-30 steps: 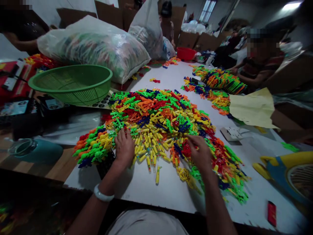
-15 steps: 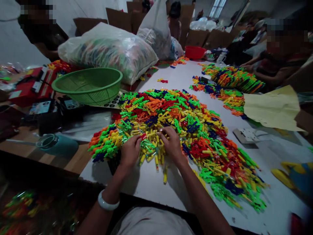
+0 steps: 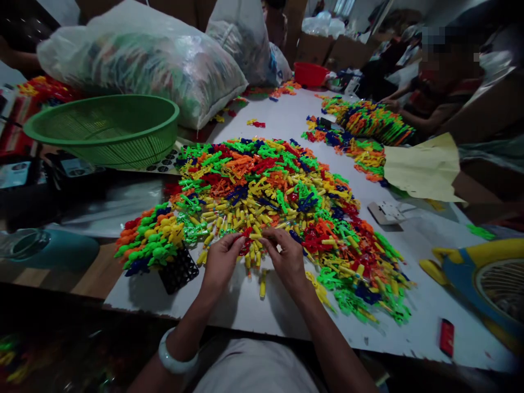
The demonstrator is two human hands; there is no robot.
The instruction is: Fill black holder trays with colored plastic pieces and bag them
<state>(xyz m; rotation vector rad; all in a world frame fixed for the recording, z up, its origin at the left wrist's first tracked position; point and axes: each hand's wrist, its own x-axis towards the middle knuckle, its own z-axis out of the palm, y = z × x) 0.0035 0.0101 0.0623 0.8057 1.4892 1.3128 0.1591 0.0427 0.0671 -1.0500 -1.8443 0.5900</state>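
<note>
Above the near edge of a big heap of small colourful plastic pieces point(image 3: 262, 164), my two hands almost meet. My left hand point(image 3: 221, 259) pinches a small red plastic piece point(image 3: 246, 240) between thumb and fingertips. Opposite it, the fingers of my right hand point(image 3: 286, 256) are closed at the end of a short yellow plastic tube point(image 3: 256, 237), which points at the red piece. Whether the two touch is too small to tell. More yellow tubes lie under and around my fingers, and a single yellow tube point(image 3: 262, 285) rests on the white table point(image 3: 229, 311) in front of the heap.
Left of my hands, a black perforated rack point(image 3: 180, 271) stands beside bunched coloured pieces point(image 3: 149, 237). Behind are a green basket point(image 3: 106, 128) and a stuffed clear bag point(image 3: 151, 65). A fan point(image 3: 483, 278) and red object point(image 3: 447, 337) are at right. A co-worker point(image 3: 440, 103) sits across.
My view has swung slightly, so the basket and heap sit further left. My hands have drawn back toward the heap's near edge, and the right now holds a yellow tube by the red piece.
</note>
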